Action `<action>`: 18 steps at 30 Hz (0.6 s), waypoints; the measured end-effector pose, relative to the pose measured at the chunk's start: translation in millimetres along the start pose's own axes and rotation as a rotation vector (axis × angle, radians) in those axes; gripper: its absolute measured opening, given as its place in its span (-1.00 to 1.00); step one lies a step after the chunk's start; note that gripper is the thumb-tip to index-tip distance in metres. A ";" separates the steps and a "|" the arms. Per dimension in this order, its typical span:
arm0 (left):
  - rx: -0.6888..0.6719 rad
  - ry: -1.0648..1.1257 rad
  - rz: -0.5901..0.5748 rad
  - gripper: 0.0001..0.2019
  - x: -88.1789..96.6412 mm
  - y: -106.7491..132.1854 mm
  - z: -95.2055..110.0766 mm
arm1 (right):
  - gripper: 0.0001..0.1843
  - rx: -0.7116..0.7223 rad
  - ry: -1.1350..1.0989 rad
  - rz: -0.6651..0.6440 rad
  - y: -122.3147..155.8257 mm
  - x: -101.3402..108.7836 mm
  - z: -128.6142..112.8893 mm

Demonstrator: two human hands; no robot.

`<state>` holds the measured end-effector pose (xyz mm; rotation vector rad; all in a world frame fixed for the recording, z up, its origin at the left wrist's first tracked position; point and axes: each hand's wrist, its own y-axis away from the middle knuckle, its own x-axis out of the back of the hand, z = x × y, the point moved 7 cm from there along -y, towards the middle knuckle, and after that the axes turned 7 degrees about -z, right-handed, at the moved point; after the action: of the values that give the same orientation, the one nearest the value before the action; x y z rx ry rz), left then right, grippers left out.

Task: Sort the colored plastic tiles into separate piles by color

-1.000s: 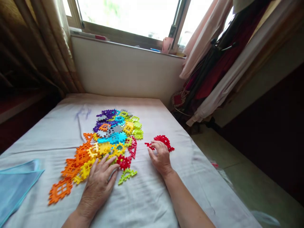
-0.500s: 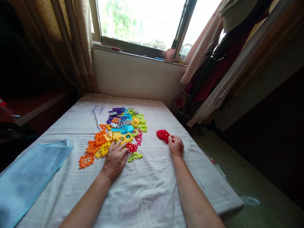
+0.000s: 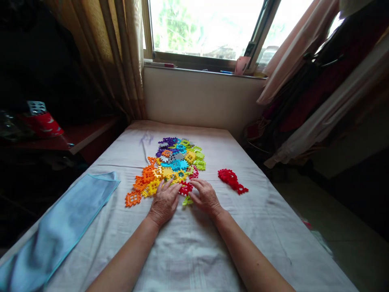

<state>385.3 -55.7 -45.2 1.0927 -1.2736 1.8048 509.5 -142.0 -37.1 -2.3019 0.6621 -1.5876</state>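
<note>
A spread of interlocking plastic building pieces (image 3: 174,165) in purple, blue, grey, green, yellow and orange lies on the white cloth. My left hand (image 3: 165,202) rests at its near edge, fingers extended beside the yellow pieces (image 3: 152,189). From the right, my right hand (image 3: 206,197) reaches to a red piece (image 3: 185,188), fingertips close to it and thumb apart. Whether they touch it I cannot tell. Partly under that hand is a light green piece (image 3: 187,200). A separate group of red pieces (image 3: 229,178) lies farther right.
A blue cloth (image 3: 75,219) lies on the left of the cloth-covered surface (image 3: 194,259). On a dark red side table stands a red container (image 3: 45,125). A pink cup (image 3: 242,65) stands on the windowsill. Clothes (image 3: 291,65) hang at the right.
My right hand has left the separate red group and moved left to the red piece by the pile. My left hand stays at the pile. The view has turned left.
</note>
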 end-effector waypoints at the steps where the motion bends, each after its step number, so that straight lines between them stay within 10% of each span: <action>1: 0.002 -0.002 -0.006 -0.60 0.0 0.0 0.1 | -0.60 -0.007 -0.003 -0.013 -0.3 -3.1 -0.4; 18: 0.013 0.055 -0.027 -0.59 -0.2 -2.1 -0.3 | -0.48 -0.074 0.064 -0.050 6.0 -15.8 -0.7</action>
<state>387.2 -54.8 -44.6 1.0553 -1.2109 1.8135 502.9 -139.1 -52.4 -2.3459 0.6942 -1.6934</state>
